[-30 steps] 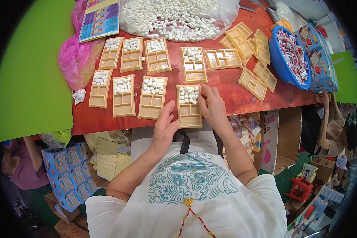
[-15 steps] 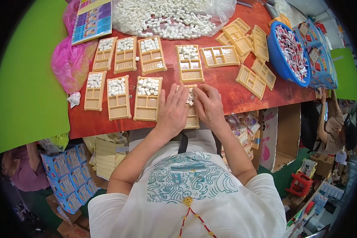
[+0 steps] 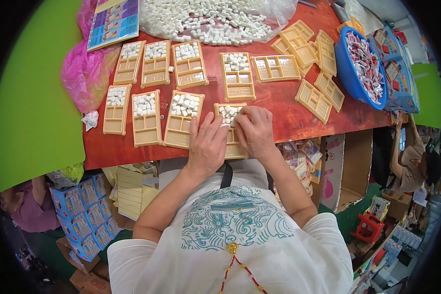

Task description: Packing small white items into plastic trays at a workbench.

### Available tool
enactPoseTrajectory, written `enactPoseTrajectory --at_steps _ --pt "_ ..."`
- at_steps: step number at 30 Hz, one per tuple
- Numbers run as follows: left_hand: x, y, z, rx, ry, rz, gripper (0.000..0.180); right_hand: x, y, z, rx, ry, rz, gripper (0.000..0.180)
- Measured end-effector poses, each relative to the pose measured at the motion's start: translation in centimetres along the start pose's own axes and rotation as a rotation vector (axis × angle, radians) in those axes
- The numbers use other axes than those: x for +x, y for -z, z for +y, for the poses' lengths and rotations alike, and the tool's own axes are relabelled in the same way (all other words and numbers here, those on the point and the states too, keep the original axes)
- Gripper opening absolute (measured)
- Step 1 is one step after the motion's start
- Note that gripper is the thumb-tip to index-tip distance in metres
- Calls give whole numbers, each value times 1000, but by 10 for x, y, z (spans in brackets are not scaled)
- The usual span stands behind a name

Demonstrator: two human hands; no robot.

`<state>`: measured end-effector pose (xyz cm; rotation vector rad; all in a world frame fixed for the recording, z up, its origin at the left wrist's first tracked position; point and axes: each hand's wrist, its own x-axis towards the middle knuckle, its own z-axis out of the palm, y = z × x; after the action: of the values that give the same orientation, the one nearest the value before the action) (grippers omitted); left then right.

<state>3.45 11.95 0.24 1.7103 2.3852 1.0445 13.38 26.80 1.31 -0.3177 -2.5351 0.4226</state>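
Observation:
A tan compartment tray (image 3: pixel 234 152) lies at the table's front edge, straight before me. Small white cubes (image 3: pixel 228 112) fill its far compartment; its nearer ones are partly covered by my hands. My left hand (image 3: pixel 207 144) rests over the tray's left side, fingers outstretched and fingertips at the cubes. On the other side, my right hand (image 3: pixel 256 131) has its fingers bent together and its tips down on the cubes; what they pinch, if anything, is hidden. Just left stands a tray with cubes (image 3: pixel 183 117), close to my left hand.
More cube-filled trays stand in two rows at left, and one tray with cubes (image 3: pixel 238 73) lies beyond my hands. A heap of white cubes (image 3: pixel 215 22) covers clear plastic at the back. Bare trays (image 3: pixel 299 46) pile at right beside a blue basin (image 3: pixel 345 68) of small packets.
My left hand has drawn back slightly toward me and left, uncovering more cubes in the tray. My right hand stays at the cubes, its fingers shifted a little.

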Motion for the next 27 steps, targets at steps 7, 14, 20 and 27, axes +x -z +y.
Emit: enactPoseTrajectory --at_steps 7,14,20,27 --pt "-7 14 0 -3 33 35 31 1 1 -9 82 -20 18 42" --pt "-12 33 -13 15 73 30 40 -6 -1 -18 -134 24 -484 84" --pt "17 37 -50 276 92 -81 66 0 -7 -18 -164 40 -519 86" --pt "11 31 -61 341 15 -180 75 3 -8 -16 -156 61 -501 84"
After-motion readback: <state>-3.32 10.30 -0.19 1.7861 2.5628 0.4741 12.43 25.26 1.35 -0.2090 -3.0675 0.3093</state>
